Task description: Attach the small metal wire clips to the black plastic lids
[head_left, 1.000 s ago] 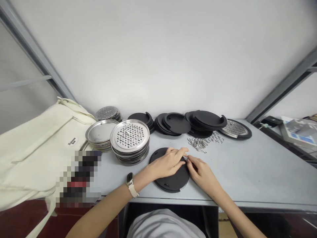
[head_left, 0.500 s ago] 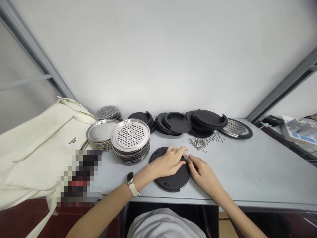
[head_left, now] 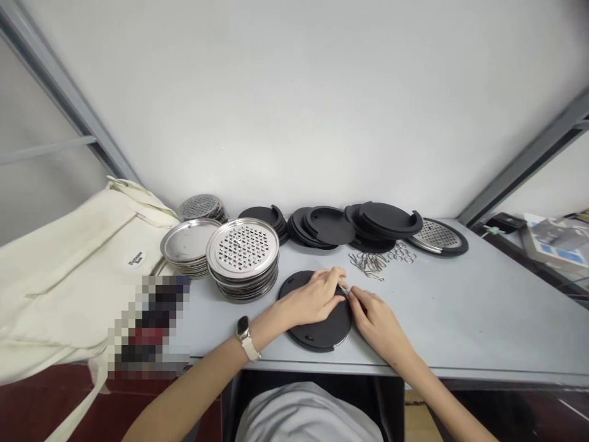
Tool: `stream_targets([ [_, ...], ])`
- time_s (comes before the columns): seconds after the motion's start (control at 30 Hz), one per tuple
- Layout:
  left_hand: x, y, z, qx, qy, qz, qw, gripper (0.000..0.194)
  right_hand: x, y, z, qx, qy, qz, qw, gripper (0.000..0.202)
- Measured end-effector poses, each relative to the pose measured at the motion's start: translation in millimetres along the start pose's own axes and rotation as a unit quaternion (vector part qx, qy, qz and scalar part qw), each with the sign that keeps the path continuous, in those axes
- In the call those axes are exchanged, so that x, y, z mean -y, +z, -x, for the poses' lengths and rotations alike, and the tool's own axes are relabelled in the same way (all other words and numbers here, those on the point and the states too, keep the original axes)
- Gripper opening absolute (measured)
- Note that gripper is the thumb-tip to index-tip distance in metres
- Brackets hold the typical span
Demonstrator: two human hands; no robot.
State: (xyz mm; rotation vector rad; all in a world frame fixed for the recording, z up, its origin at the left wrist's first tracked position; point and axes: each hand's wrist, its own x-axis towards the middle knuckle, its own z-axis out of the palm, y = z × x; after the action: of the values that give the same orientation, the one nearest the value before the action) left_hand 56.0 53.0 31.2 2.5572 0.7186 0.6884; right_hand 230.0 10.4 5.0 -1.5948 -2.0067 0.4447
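Observation:
A round black plastic holder (head_left: 317, 336) lies on the table in front of me, slots showing in its upper face and a thin shiny edge at its lower right. Across it rests my left hand (head_left: 319, 298), fingers bent over the right rim and gripping there. My right hand (head_left: 372, 313) meets it at that rim, thumb and fingertips pinched together by a small silvery bit (head_left: 343, 290). What the right fingertips hold is mostly hidden. Just beyond are loose metal hooks (head_left: 369, 263) and a few metal rings (head_left: 402, 252).
Stacked round metal graters (head_left: 243, 248) and metal discs (head_left: 191, 240) stand on the left. Black holders (head_left: 330, 226) are piled along the wall, with a grater in a black holder (head_left: 439, 236) at their right. A cream bag (head_left: 92, 258) covers the table's left end.
Both hands stay at the right rim of the black holder, with only slight finger movement. The whole view has shifted a little.

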Motion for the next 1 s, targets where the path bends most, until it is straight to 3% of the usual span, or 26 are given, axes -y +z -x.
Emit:
stream_targets([
  [0.3, 1, 0.3, 0, -0.006, 0.008, 0.014, 1.000, 0.026, 0, -5, 0, 0.012, -0.003, -0.002, 1.000, 0.027],
  [0.43, 2, 0.5, 0, -0.006, 0.013, -0.009, 1.000, 0.033, -1, -8, -2, 0.029, -0.011, -0.016, 0.999, 0.027],
  [0.6, 2, -1.0, -1, 0.003, 0.037, -0.048, 0.998, 0.026, -3, -12, -4, 0.049, -0.027, -0.038, 0.998, 0.029],
  [1.0, -1, -3.4, 0, 0.011, 0.008, -0.087, 0.996, 0.020, -5, -13, -5, 0.062, -0.029, -0.030, 0.997, 0.027],
])
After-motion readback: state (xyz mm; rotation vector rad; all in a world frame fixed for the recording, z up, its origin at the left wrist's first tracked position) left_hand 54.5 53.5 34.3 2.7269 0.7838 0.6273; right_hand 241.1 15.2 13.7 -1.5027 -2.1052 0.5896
